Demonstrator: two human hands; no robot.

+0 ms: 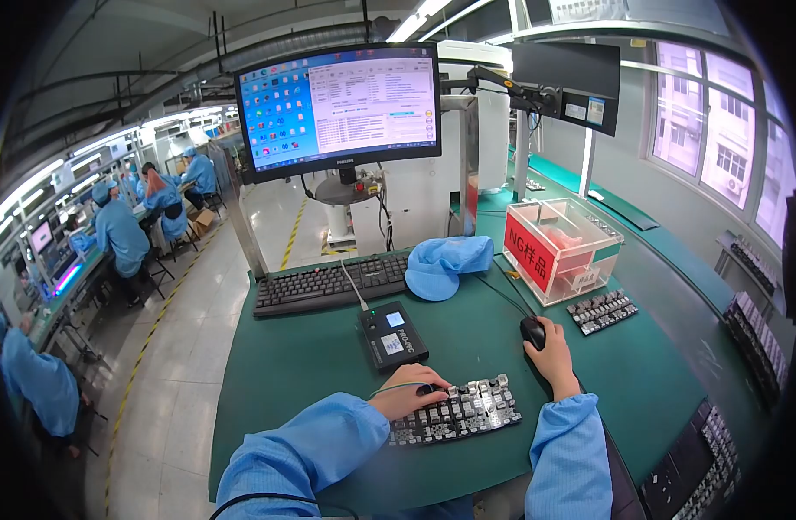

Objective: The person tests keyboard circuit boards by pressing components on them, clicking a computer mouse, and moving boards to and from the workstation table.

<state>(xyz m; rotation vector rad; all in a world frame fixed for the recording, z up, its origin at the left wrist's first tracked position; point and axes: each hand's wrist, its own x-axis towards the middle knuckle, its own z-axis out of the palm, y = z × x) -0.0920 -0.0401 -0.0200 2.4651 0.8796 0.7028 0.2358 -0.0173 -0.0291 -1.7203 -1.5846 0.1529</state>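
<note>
My left hand (408, 392) rests on the upper left of a keyboard-like board (467, 412) with rows of silver and dark key-like parts. Its thumb and fingers close around something small and dark that I cannot make out. A thin green cord runs around that wrist. My right hand (554, 357) is wrapped over a black computer mouse (531, 331) on the green mat (311, 442). Just beyond my left hand lies a black box (393, 334) marked PRO-06C, its small screen lit and a cable plugged in.
Behind the box stand a black keyboard (329, 286), a blue cap (450, 265) and a lit monitor (339, 113). To the right are a clear box (571, 251) with a red label and another key-covered board (603, 312). More boards (701, 464) lie lower right. People in blue work at left.
</note>
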